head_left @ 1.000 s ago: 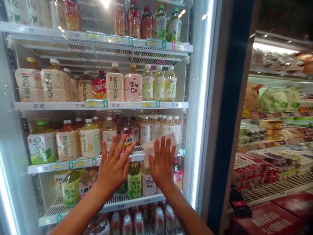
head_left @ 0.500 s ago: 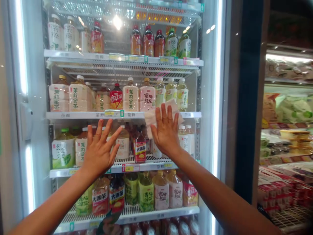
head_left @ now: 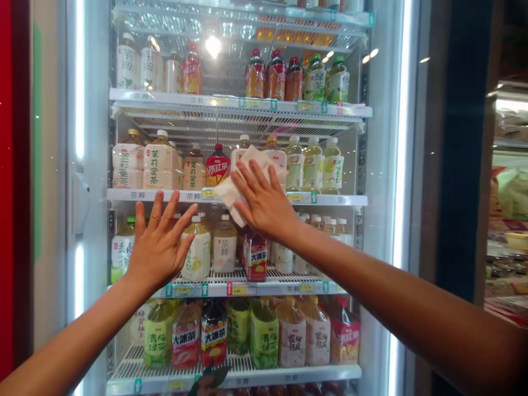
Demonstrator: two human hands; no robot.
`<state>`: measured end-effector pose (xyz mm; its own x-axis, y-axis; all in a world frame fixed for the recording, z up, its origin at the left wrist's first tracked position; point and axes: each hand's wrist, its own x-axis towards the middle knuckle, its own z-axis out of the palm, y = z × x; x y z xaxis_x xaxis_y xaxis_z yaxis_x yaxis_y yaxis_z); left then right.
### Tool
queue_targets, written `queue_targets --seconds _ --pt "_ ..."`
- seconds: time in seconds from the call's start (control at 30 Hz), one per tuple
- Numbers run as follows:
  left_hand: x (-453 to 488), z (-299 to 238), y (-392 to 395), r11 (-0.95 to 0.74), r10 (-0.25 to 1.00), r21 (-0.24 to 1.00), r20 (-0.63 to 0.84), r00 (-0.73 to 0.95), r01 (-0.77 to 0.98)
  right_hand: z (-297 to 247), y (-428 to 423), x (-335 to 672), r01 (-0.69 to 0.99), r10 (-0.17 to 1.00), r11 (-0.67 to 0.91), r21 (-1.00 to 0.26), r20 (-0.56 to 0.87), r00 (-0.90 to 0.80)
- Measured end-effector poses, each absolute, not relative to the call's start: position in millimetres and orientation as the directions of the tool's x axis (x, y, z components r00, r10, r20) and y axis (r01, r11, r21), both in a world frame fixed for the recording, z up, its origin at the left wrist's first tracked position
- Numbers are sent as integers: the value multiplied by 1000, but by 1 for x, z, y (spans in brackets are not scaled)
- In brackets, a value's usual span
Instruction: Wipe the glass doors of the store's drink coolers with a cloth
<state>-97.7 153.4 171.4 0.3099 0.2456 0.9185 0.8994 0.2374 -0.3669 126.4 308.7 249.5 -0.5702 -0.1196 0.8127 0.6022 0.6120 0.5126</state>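
Cloth [head_left: 228,193] shifted toward nine o'clock since the earlier frame

Near the centre of view, the right hand [head_left: 266,204], fingers slightly parted, lies flat over the pale cloth; a red bottle [head_left: 216,165] stands at the cloth's ten o'clock. Down at eight o'clock, the left hand [head_left: 159,247] is spread wide, though whether its palm touches the glass [head_left: 229,71] is hard to tell.
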Motion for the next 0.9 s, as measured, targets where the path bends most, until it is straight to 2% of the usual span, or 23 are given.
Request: queue_targets --seconds 0.07,0.13,0.2,0.3,0.4,0.47,0.57,0.63,0.67,0.73,0.83,0.9 --pt "-104 175 151 243 246 -358 922 300 901 270 302 108 608 -167 639 472 856 -490" --pt "-110 174 146 244 243 -353 924 295 903 253 292 93 572 -211 651 499 843 -495" --pt "-116 171 141 245 234 -344 928 289 907 210 281 84 495 -259 628 600 762 -594" --pt "-126 165 130 256 251 -315 935 252 914 154 273 80 309 -361 566 764 567 -741" --pt "-136 163 120 275 285 -290 935 210 917 170 278 81 198 -453 524 829 467 -759" --pt "-142 164 115 285 289 -281 937 197 917 222 285 80 279 -422 553 785 552 -719" --pt "-150 166 111 291 292 -256 941 169 922 304 288 75 502 -265 627 596 769 -581" --pt "-154 166 109 290 293 -234 945 146 928 322 284 70 571 -205 636 520 826 -524" --pt "-155 166 109 289 290 -225 947 139 931 316 281 67 570 -211 631 526 824 -526" --pt "-157 164 108 288 276 -217 951 136 933 279 273 61 497 -286 606 621 753 -592" --pt "-160 160 106 274 251 -221 956 153 936 214 264 57 270 -429 512 816 515 -742" --pt "-162 160 106 261 248 -227 955 162 938 204 262 54 163 -473 455 876 392 -789"
